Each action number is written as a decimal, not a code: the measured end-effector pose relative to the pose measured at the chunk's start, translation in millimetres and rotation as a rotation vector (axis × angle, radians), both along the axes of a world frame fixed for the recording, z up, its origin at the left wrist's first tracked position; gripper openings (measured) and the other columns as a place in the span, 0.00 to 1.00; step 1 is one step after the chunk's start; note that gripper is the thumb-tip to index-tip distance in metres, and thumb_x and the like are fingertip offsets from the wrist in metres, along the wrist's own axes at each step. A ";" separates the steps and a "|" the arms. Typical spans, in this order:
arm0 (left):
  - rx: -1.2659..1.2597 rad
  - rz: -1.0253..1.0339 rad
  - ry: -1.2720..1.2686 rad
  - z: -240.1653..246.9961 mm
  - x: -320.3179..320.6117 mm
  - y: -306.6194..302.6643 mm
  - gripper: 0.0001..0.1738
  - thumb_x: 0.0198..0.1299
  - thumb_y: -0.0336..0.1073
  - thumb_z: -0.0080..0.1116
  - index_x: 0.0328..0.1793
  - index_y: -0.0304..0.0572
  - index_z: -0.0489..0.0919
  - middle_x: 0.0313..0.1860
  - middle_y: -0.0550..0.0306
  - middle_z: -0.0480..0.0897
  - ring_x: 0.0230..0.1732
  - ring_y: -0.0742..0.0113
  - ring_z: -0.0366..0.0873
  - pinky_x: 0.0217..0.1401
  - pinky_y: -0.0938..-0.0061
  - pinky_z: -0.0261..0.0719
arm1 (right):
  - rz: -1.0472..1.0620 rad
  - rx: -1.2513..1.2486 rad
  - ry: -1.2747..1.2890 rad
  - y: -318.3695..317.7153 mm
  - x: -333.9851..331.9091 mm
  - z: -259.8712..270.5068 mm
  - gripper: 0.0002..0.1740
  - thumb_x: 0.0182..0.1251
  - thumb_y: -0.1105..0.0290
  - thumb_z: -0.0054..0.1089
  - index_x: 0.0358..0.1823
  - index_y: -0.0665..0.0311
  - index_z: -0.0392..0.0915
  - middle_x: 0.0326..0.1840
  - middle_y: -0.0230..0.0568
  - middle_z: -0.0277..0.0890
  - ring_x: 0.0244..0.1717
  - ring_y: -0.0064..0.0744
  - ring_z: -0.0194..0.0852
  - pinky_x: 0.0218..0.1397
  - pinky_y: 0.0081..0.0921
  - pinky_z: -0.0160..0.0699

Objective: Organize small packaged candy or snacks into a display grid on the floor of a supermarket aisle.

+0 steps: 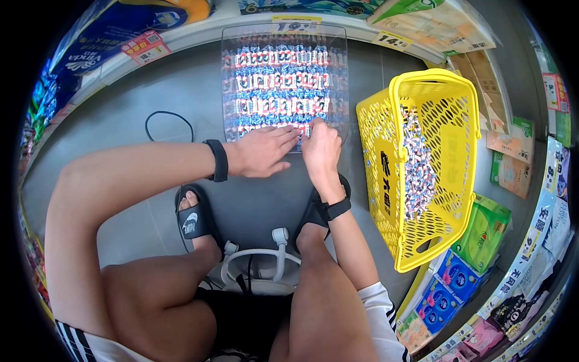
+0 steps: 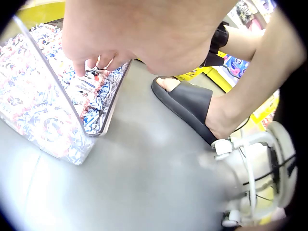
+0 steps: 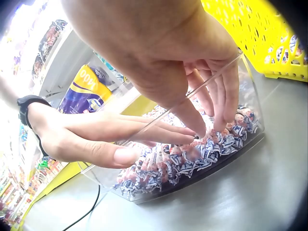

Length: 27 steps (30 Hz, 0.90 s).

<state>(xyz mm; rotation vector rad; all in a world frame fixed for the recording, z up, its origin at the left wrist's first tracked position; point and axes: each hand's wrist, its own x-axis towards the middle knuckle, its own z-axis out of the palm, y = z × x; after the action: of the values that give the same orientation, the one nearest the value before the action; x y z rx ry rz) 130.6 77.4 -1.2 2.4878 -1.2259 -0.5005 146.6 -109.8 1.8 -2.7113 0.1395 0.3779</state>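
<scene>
Rows of wrapped candies (image 1: 282, 81) in white, blue and red wrappers fill a clear plastic box (image 1: 224, 45) on the floor. My left hand (image 1: 260, 151) lies flat over the box's near edge, fingers straight, fingertips touching the nearest row of candies. Beside it my right hand (image 1: 321, 151) reaches down inside the near wall at the right end of that row. Its thumb and bent fingers pinch a wrapped candy among the others, mostly hidden by the hand. In the right wrist view the left fingertips (image 3: 190, 137) come right up to the right thumb (image 3: 195, 122).
A yellow basket (image 1: 386, 199) holding many loose candies (image 1: 418, 169) stands to the right. Shelves with tissue packs (image 1: 482, 229) line the right and far sides. A black cable (image 1: 170, 113) lies at left. Sandalled feet (image 1: 196, 217) and a white stool base (image 1: 280, 256) are nearer.
</scene>
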 end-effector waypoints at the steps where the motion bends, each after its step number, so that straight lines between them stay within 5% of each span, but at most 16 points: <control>1: -0.016 -0.007 0.025 -1.2 0.8 0.8 0.39 0.78 0.51 0.49 0.80 0.21 0.65 0.83 0.32 0.66 0.84 0.42 0.63 0.84 0.53 0.66 | -0.001 0.010 0.001 0.1 0.1 0.7 0.15 0.60 0.73 0.75 0.49 0.65 0.84 0.43 0.63 0.87 0.47 0.68 0.88 0.52 0.55 0.87; 27: -0.020 0.003 0.012 4.0 -2.2 1.2 0.34 0.81 0.50 0.44 0.75 0.21 0.72 0.76 0.31 0.74 0.81 0.39 0.69 0.81 0.50 0.70 | 0.080 -0.053 -0.089 0.4 0.1 -3.8 0.10 0.65 0.74 0.69 0.45 0.68 0.82 0.45 0.58 0.87 0.44 0.64 0.90 0.46 0.53 0.90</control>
<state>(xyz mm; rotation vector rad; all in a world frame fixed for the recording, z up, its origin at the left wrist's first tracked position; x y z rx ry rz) 128.4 78.6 2.8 2.4658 -1.2172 -0.4985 146.8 -109.4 -2.0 -2.7871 0.0161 0.2790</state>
